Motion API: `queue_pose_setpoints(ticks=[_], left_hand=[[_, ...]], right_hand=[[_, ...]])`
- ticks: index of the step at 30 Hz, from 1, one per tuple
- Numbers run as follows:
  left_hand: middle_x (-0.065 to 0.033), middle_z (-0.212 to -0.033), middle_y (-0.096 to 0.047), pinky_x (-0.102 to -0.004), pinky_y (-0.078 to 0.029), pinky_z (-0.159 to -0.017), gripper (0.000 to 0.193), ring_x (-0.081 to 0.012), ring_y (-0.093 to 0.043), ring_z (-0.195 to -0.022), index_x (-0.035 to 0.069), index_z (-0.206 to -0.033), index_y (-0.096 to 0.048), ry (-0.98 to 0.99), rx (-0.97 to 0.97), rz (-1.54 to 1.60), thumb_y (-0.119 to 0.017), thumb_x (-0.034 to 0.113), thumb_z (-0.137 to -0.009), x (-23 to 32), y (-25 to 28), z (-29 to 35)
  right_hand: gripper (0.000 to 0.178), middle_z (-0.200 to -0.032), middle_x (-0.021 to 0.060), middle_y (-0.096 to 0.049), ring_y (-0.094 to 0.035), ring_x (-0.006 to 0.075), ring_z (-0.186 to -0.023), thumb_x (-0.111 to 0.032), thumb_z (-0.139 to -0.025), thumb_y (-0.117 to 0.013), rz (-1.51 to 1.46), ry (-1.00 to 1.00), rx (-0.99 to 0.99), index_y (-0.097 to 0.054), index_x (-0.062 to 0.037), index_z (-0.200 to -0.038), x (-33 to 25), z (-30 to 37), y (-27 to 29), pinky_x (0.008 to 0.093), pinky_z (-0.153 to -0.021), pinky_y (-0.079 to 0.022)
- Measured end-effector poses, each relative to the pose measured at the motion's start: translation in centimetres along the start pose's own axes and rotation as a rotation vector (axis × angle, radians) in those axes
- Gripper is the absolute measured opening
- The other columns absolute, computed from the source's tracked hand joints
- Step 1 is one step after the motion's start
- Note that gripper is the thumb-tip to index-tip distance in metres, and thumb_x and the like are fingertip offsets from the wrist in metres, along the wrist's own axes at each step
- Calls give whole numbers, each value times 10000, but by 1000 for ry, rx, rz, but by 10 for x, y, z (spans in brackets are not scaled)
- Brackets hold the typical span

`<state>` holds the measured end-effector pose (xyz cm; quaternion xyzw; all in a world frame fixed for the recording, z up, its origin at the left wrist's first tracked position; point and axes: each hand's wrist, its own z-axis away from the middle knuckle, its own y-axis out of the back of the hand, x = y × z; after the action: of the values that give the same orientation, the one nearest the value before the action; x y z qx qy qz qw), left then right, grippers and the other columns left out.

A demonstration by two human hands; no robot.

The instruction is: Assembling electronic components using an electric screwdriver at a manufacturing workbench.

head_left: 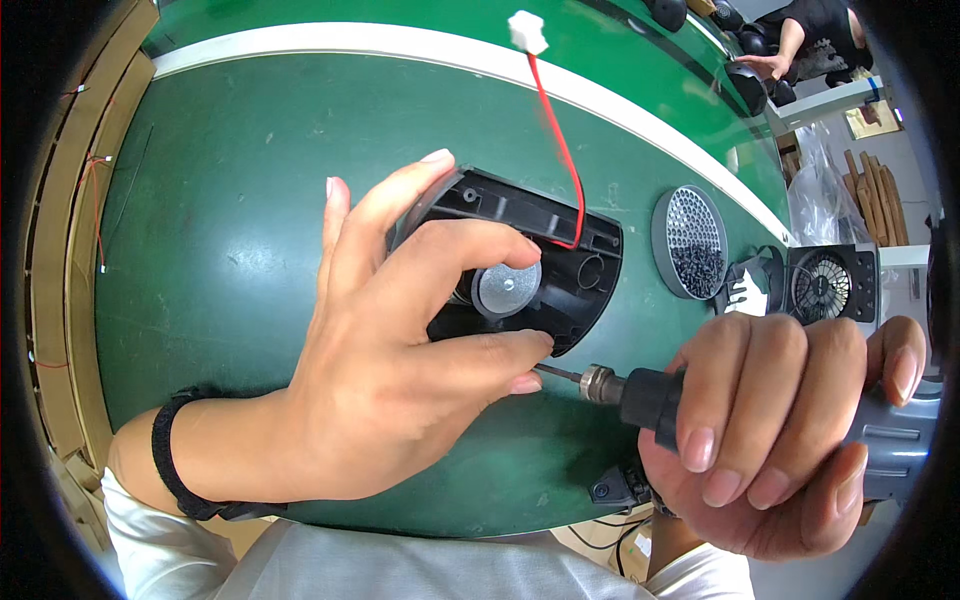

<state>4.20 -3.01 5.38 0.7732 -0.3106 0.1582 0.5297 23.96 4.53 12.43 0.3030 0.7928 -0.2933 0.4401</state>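
My left hand (390, 350) is closed round a black plastic housing (590, 240), its fingers spanning from the far rim to the near edge. Inside the housing sits a round silver disc (508, 290), which looks like a speaker magnet. From the housing rises a red wire (565, 150) that ends in a white connector (528, 33). My right hand (770, 430) grips an electric screwdriver (650, 400), held nearly level. Its thin bit points left and reaches my left fingertips at the housing's near edge; the tip is hidden there.
Right of the housing stands a round grey dish (690, 240) with a perforated face and many small black screws. Beyond it is a small black fan (825, 285). A black part (618, 488) lies by the table's near edge. Cardboard boxes (70, 250) line the left. A co-worker (820, 40) is far right.
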Motion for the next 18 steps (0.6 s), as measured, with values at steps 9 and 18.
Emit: queue_pose_setpoints(ticks=[9, 18], left_hand=[[-132, -1190, -623, -630, -296, -1116, 392, -369, -559, -1149, 102, -1024, -763, -61, 8, -16, -856, 208, -658, -8, 0, -3], [-158, -1198, -634, -583, -384, -1100, 516, -340, -617, -1114, 66, -1082, -741, -160, 54, -79, -853, 119, -581, -27, -4, -10]], right_hand=[[295, -716, 6, -496, -518, 146, -622, -116, -978, -573, -85, 104, 49, -380, -80, -1198, 17, -2, -7, 313, -654, -484], [285, -758, 11, -500, -507, 137, -628, -138, -984, -508, -38, 123, -46, -429, -74, -1250, 31, -14, 17, 327, -671, -436]])
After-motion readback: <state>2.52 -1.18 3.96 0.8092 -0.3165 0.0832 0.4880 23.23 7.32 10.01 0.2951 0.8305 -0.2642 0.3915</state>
